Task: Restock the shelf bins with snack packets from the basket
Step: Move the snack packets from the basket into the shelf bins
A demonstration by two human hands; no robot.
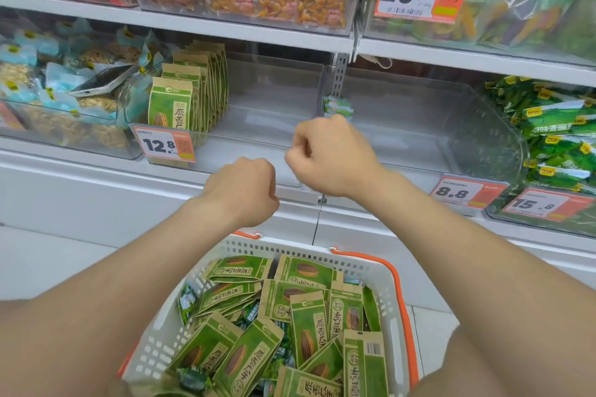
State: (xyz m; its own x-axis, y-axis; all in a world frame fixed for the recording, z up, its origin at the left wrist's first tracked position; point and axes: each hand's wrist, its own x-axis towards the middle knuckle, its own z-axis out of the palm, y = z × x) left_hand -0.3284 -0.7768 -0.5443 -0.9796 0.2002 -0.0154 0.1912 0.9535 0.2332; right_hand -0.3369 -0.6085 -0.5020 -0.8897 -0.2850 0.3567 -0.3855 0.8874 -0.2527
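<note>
A white basket (380,271) with orange handles sits below me, holding several green and brown sunflower seed packets (306,325). On the middle shelf, a clear bin (274,126) has a row of the same packets (190,90) standing at its left end. My left hand (242,190) is curled into a fist at this bin's front edge. My right hand (329,158) is also a fist, slightly higher, in front of the gap between this bin and the clear bin (419,126) to its right. I see nothing in either hand.
Price tags read 12.8 (164,145) and 8.8 (464,193). A bin of pale blue snack packs (61,93) with a phone on top is on the left; a bin of green packets (554,138) is on the right. Filled bins line the upper shelf (180,22).
</note>
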